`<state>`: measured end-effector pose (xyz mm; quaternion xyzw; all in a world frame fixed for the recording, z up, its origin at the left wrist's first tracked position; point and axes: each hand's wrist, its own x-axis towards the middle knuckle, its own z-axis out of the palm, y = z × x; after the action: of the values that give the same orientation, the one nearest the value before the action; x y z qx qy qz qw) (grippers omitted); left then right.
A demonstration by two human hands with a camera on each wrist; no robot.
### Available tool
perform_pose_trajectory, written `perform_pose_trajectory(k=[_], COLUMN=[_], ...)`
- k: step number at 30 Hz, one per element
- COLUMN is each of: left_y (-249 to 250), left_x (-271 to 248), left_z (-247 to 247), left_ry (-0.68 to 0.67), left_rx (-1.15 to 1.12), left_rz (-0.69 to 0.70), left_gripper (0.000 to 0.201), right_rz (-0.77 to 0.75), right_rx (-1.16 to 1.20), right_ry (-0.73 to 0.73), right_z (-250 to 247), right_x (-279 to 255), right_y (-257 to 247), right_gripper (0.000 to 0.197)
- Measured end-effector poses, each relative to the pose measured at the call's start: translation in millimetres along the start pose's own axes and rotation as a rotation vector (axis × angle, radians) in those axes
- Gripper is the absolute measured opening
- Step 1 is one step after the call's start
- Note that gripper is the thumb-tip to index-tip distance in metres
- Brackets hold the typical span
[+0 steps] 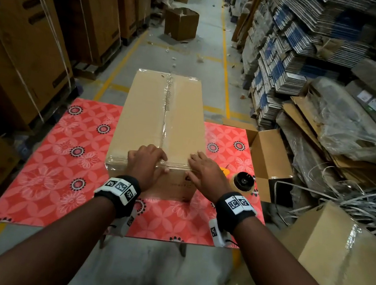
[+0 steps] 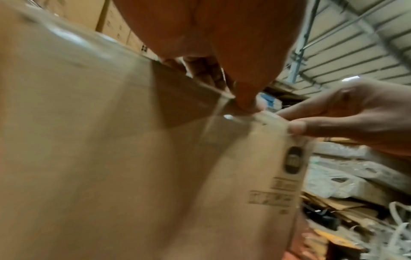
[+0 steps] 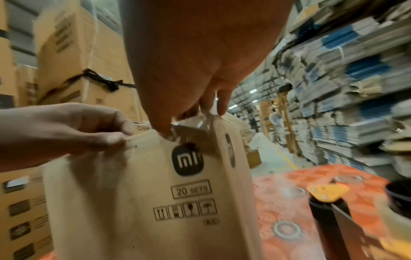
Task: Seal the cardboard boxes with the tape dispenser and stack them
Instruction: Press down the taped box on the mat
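Observation:
A long cardboard box (image 1: 161,119) lies on the table with the red floral cloth (image 1: 60,161), clear tape running down its centre seam. My left hand (image 1: 150,160) and right hand (image 1: 200,166) lie side by side on its near top edge, fingers flat on top and thumbs over the front face, pressing the tape end down. The left wrist view shows my left thumb (image 2: 246,103) on the box (image 2: 111,158) edge, my right hand (image 2: 347,112) beside it. The tape dispenser (image 1: 245,182) stands free on the cloth right of the box, with its yellow part (image 3: 328,192) showing in the right wrist view.
An open cardboard box (image 1: 268,157) stands by the table's right side, and a taped one (image 1: 339,253) sits on the floor at lower right. Tall cartons (image 1: 28,37) line the left, flattened cardboard stacks (image 1: 302,49) and loose strapping (image 1: 342,198) the right. Another open box (image 1: 181,23) sits in the aisle.

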<state>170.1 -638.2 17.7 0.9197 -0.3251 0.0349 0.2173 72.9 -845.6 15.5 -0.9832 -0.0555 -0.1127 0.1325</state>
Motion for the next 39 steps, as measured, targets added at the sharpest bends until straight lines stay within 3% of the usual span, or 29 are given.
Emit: perform_pose_trajectory(k=[6, 10, 13, 17, 19, 24, 30, 32, 34, 36, 39], left_y=[-43, -61, -79, -89, -90, -107, -132, -135, -135, -131, -125], left_x=[-17, -20, -19, -22, -23, -25, -30, -36, -43, -47, -51], left_z=[-12, -23, -30, -32, -33, -39, -37, -33, -34, -37, -36], left_ry=[-0.051, -0.025, 0.014, -0.012, -0.012, 0.046, 0.028, 0.116, 0.189, 0.219, 0.222], left_rx=[0.068, 0.049, 0.030, 0.059, 0.045, -0.025, -0.195, -0.256, -0.404, -0.564, -0.665], left_rz=[0.068, 0.050, 0.027, 0.029, 0.041, 0.007, 0.109, 0.018, -0.166, -0.337, -0.436], left_gripper=[0.038, 0.039, 0.030, 0.043, 0.045, 0.025, 0.043, 0.052, 0.058, 0.051, 0.032], right_rz=[0.101, 0.095, 0.161, 0.174, 0.181, 0.154, 0.225, 0.198, 0.196, 0.208, 0.225], right_rx=[0.044, -0.026, 0.002, -0.025, -0.025, 0.061, 0.007, -0.030, -0.054, -0.044, -0.032], right_ry=[0.046, 0.037, -0.089, -0.126, -0.092, -0.037, 0.026, 0.054, 0.078, 0.071, 0.050], right_z=[24, 18, 13, 18, 20, 27, 43, 47, 49, 50, 51], right_x=[-11, 11, 24, 23, 26, 58, 54, 51, 51, 52, 52], right_y=[1, -20, -38, -43, -50, -91, -108, -111, -114, -117, -118], right_gripper=[0.056, 0.042, 0.040, 0.024, 0.025, 0.038, 0.028, 0.028, 0.031, 0.031, 0.032])
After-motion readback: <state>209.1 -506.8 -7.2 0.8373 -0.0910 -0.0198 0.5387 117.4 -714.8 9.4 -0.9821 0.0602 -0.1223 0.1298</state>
